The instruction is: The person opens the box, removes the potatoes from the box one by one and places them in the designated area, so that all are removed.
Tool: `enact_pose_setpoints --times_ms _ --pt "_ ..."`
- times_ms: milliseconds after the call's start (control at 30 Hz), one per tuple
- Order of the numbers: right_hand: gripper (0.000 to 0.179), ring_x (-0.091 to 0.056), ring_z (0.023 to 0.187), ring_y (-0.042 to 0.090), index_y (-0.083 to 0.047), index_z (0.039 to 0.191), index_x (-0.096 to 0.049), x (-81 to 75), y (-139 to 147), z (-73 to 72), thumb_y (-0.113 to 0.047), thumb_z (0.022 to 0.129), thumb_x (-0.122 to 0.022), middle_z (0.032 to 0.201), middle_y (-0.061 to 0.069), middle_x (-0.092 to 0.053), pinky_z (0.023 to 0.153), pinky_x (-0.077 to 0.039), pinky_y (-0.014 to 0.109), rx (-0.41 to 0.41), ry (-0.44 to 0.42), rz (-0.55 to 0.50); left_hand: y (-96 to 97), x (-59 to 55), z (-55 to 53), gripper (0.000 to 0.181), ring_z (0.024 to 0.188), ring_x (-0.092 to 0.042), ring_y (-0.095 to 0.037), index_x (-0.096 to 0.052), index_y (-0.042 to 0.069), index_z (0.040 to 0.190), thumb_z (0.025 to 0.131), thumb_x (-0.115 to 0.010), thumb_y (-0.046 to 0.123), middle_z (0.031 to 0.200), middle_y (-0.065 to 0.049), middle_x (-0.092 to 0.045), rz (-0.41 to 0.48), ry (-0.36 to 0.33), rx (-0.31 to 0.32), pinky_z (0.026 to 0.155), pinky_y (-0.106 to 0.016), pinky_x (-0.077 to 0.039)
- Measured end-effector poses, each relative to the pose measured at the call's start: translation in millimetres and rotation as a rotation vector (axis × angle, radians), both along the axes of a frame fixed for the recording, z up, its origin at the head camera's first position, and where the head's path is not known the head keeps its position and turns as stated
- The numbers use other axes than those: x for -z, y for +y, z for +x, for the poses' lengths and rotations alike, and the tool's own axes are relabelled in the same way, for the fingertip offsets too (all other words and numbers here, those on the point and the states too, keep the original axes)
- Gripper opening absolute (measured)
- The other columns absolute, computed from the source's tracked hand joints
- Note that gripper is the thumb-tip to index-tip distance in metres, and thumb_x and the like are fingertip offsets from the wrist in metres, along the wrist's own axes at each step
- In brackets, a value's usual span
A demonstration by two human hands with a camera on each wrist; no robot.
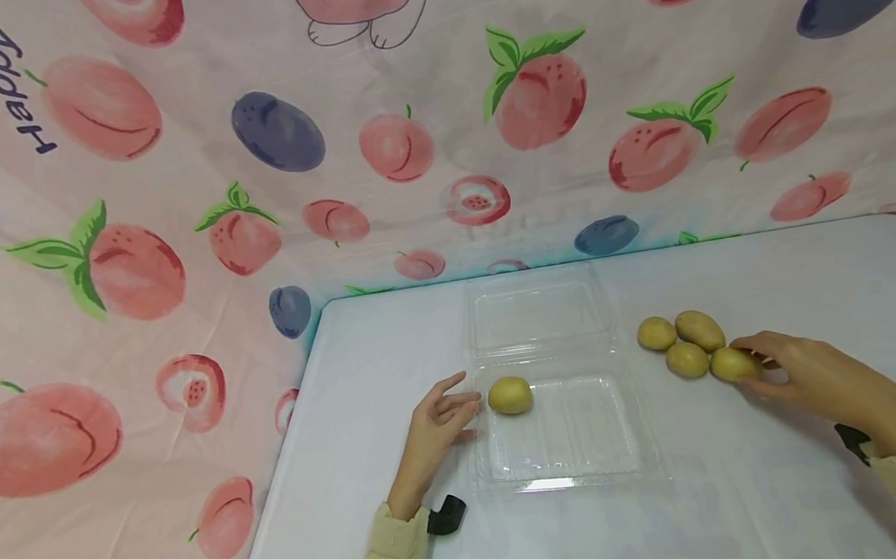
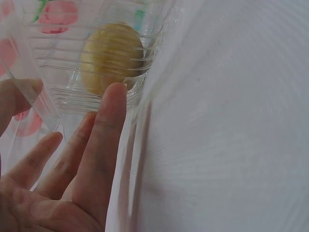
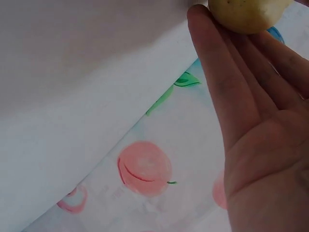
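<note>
A clear plastic clamshell box (image 1: 635,438) lies on the white table with its lid (image 1: 543,313) folded back. One yellow potato (image 1: 510,395) sits inside at the left of its base. My left hand (image 1: 432,426) is at the box's left side, its fairly straight fingers (image 2: 108,113) right at the ribbed wall and the thumb by the rim. On the right, my right hand (image 1: 801,377) holds another potato (image 1: 733,365) between fingers and thumb. Only the lower part of this potato (image 3: 248,14) shows in the right wrist view.
Beside the held potato lie three more: a small round one (image 1: 656,334), a longer one (image 1: 700,330) and one nearer me (image 1: 688,359). A fruit-printed cloth (image 1: 401,65) rises behind the table (image 1: 763,282) and runs down its left side.
</note>
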State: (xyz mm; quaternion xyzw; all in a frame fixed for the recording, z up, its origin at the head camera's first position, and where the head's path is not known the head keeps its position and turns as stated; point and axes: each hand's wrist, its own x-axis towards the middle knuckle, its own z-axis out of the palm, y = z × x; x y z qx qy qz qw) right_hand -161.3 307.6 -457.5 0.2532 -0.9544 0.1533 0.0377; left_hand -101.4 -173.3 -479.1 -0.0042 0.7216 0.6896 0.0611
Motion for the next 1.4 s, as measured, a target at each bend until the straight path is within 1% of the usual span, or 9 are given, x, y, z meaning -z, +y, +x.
enact_pose_setpoints --times_ms 67,167,333,533,700,967,1167,1267,1400 --pt "0.048 -0.069 0.085 0.026 0.004 0.115 -0.065 -1.2 0.5 -0.2 -0.017 0.077 -0.085 0.104 0.013 -0.070 0.073 -0.059 0.046 0.000 -0.025 0.006 0.6 0.2 -0.1 0.058 0.112 -0.066 -0.032 -0.048 0.010 0.145 0.093 -0.072 0.019 0.124 -0.021 -0.065 -0.004 0.003 0.001 0.079 -0.035 -0.063" --pt "0.049 -0.068 0.085 0.025 0.003 0.115 -0.065 -2.2 1.9 0.7 -0.019 0.076 -0.086 0.103 0.011 -0.070 0.072 -0.059 0.045 -0.004 -0.018 0.015 1.8 0.0 -0.8 0.058 0.112 -0.067 -0.031 -0.048 0.011 0.145 0.093 -0.071 0.019 0.124 -0.021 -0.066 -0.005 0.001 0.003 0.079 -0.035 -0.063" --pt "0.050 -0.064 0.082 0.021 0.000 0.111 -0.067 -0.6 4.4 2.0 -0.020 0.071 -0.089 0.101 0.005 -0.070 0.068 -0.058 0.041 -0.010 0.045 0.021 3.8 -0.2 -1.5 0.058 0.111 -0.067 -0.028 -0.047 0.009 0.146 0.093 -0.071 0.019 0.124 -0.021 -0.066 0.004 0.006 0.009 0.079 -0.035 -0.063" --pt "0.049 -0.066 0.088 0.027 0.002 0.108 -0.067 -2.2 4.4 1.0 -0.020 0.071 -0.089 0.100 0.008 -0.068 0.074 -0.058 0.049 -0.025 0.060 0.043 5.7 -1.2 -1.2 0.059 0.112 -0.067 -0.031 -0.047 0.009 0.146 0.093 -0.071 0.019 0.124 -0.021 -0.066 0.007 0.004 0.010 0.079 -0.035 -0.063" --pt "0.047 -0.066 0.095 0.031 0.001 0.110 -0.067 -11.4 2.3 1.0 -0.019 0.073 -0.088 0.107 0.012 -0.066 0.076 -0.058 0.052 -0.023 0.061 0.035 6.0 -1.1 -0.3 0.060 0.113 -0.065 -0.034 -0.046 0.008 0.147 0.093 -0.071 0.018 0.125 -0.023 -0.065 0.010 0.010 0.014 0.079 -0.036 -0.063" --pt "0.043 -0.065 0.099 0.031 -0.003 0.112 -0.067 -28.7 -9.2 -0.2 -0.023 0.079 -0.085 0.112 0.011 -0.064 0.077 -0.058 0.053 -0.024 0.091 0.004 2.9 -0.5 1.3 0.060 0.112 -0.066 -0.034 -0.046 0.009 0.147 0.093 -0.071 0.018 0.126 -0.024 -0.063 0.018 0.005 0.010 0.080 -0.038 -0.063" --pt "0.040 -0.066 0.100 0.030 -0.004 0.113 -0.067 -36.8 -21.0 -2.3 -0.017 0.079 -0.083 0.113 0.009 -0.064 0.077 -0.058 0.051 -0.053 0.111 -0.007 0.5 -0.2 2.2 0.059 0.113 -0.065 -0.033 -0.046 0.009 0.146 0.093 -0.071 0.017 0.126 -0.023 -0.063 0.021 -0.005 0.008 0.080 -0.039 -0.063" --pt "0.040 -0.065 0.101 0.029 -0.004 0.113 -0.067 -40.5 -28.2 -3.5 -0.015 0.079 -0.084 0.113 0.009 -0.064 0.078 -0.058 0.050 -0.076 0.107 -0.021 -0.2 0.2 2.1 0.059 0.113 -0.065 -0.033 -0.046 0.009 0.146 0.093 -0.071 0.017 0.126 -0.023 -0.063 0.021 -0.004 0.008 0.080 -0.039 -0.063" --pt "0.041 -0.064 0.104 0.028 -0.004 0.119 -0.066 -47.0 -36.5 -2.5 -0.016 0.082 -0.081 0.118 0.008 -0.064 0.081 -0.056 0.051 -0.081 0.067 -0.056 0.1 0.2 0.9 0.060 0.114 -0.065 -0.034 -0.045 0.008 0.146 0.093 -0.071 0.017 0.127 -0.024 -0.063 0.021 0.004 0.015 0.080 -0.039 -0.063"
